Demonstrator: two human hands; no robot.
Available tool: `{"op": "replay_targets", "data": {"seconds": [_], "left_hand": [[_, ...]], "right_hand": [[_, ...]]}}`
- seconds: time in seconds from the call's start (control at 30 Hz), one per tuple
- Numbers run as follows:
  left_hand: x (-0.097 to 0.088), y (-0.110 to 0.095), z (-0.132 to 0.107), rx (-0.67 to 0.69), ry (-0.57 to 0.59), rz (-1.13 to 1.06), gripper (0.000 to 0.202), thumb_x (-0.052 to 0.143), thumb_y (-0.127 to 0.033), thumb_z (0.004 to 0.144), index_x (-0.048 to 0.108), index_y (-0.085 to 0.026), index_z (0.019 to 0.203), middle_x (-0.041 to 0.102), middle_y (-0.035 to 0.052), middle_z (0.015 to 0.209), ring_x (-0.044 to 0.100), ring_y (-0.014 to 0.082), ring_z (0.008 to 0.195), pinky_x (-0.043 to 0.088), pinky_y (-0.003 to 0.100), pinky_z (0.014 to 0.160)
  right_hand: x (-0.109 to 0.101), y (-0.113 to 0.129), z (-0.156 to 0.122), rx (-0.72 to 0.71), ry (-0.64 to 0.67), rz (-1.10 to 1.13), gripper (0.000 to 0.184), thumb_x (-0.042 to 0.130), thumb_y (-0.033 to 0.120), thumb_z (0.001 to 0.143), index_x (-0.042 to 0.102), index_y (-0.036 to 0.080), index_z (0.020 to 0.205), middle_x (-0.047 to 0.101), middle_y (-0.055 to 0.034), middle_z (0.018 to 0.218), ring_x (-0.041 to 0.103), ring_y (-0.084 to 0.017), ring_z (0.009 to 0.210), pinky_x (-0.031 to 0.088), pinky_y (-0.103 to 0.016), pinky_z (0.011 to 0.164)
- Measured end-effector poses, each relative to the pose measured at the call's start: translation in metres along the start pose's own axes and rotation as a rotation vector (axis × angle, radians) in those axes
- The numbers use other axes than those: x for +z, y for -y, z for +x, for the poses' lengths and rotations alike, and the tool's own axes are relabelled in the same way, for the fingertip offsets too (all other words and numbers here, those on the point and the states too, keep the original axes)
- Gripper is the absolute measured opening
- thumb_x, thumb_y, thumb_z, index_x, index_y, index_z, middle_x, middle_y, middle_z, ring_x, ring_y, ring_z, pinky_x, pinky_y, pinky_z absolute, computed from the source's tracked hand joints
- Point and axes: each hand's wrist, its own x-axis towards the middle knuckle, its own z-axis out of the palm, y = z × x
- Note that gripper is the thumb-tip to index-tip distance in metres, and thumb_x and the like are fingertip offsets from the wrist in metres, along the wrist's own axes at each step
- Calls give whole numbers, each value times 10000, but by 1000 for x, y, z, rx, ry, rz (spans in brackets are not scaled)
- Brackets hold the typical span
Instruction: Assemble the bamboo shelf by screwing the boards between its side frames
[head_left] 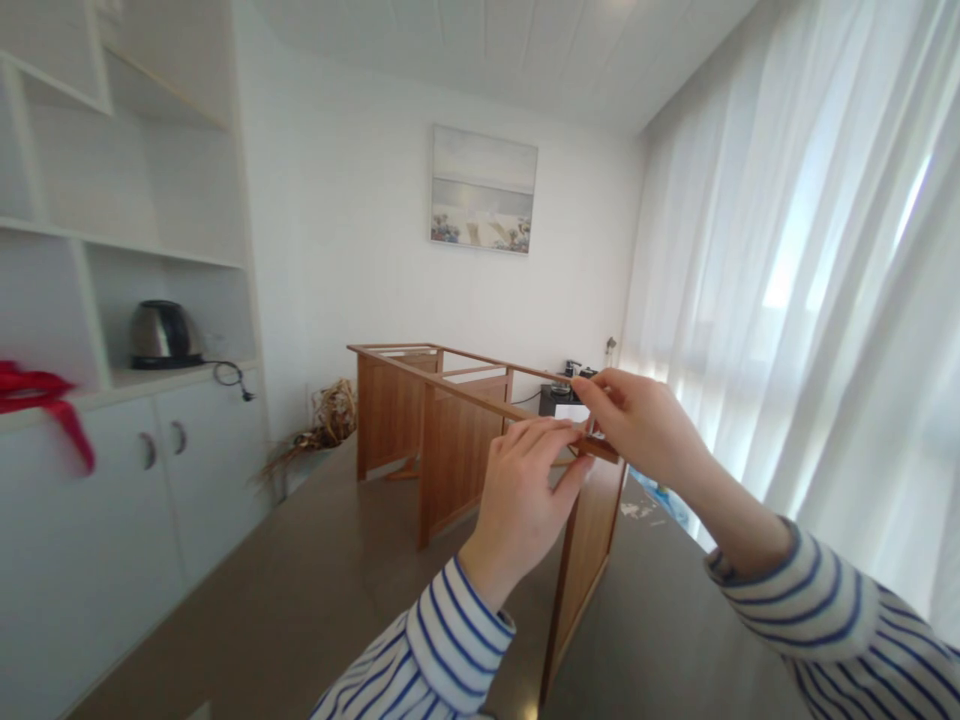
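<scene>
A long brown wooden frame with upright panels stretches away from me, its rails along the top. At its near upper corner, my left hand is closed round the rail, fingers over the top and thumb beneath. My right hand is bent over the same corner, thumb and fingers drawn together in a pinch. Whatever lies between its fingertips is hidden. Below both hands hangs the nearest wooden panel, upright. Another panel stands farther along the frame.
The frame stands on a dark, smooth surface. White cabinets line the left, with a kettle and a red ribbon. Dried plants lie beyond the frame's left end. Sheer curtains hang at the right.
</scene>
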Motion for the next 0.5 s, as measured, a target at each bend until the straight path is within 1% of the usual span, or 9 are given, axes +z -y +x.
{"op": "replay_targets", "data": {"seconds": [0.07,0.1,0.17,0.2,0.23,0.3,0.37,0.5], "left_hand": [[0,2,-1,2,-3,1,211,628,-281,840,628,-239,1046,661,8,1129,537,202,1088,401,377,900],[0,4,-2,3,-4,0,211,627,-283,841,629,-238,1047,662,8,1129,537,202,1089,401,377,903],[0,7,-3,4,-3,0,210,623,-286,844,629,-236,1048,663,7,1128,535,201,1090,400,379,906],[0,8,-4,5,-2,0,207,621,-286,846,630,-235,1046,663,8,1128,534,201,1091,399,381,908],[0,8,-5,5,-2,0,206,619,-287,847,630,-234,1046,663,8,1128,534,202,1092,399,382,909],[-1,9,-6,6,-1,0,208,617,-291,848,629,-234,1048,663,9,1129,533,202,1093,398,384,910],[-1,9,-7,6,-1,2,209,620,-292,847,629,-235,1047,663,8,1131,534,201,1091,397,384,910],[-2,10,-8,7,2,7,210,623,-295,844,629,-236,1046,662,7,1132,534,200,1093,401,383,909]], "right_hand": [[-4,-4,0,8,51,71,406,416,538,898,640,216,795,684,-26,678,633,-179,627,454,-290,586],[-6,-7,1,5,68,127,386,422,524,902,655,215,896,704,-32,747,648,-183,684,476,-302,638],[-10,-13,1,-29,100,261,370,449,463,910,613,212,1128,713,-54,973,657,-189,851,495,-322,766],[-11,-16,2,-58,125,323,385,461,429,912,573,214,1211,688,-61,1084,643,-191,938,490,-331,827],[-13,-19,3,-87,163,372,397,468,403,913,547,219,1256,658,-63,1162,623,-192,1009,479,-340,877],[-14,-23,4,-134,249,438,384,477,375,913,559,229,1258,631,-59,1215,593,-195,1080,456,-358,937],[-13,-25,6,-154,302,473,357,493,361,906,597,230,1221,649,-58,1179,592,-200,1086,444,-376,961],[-11,-24,9,-173,305,523,316,522,339,889,640,226,1160,684,-59,1089,620,-204,1031,457,-398,941]]}}
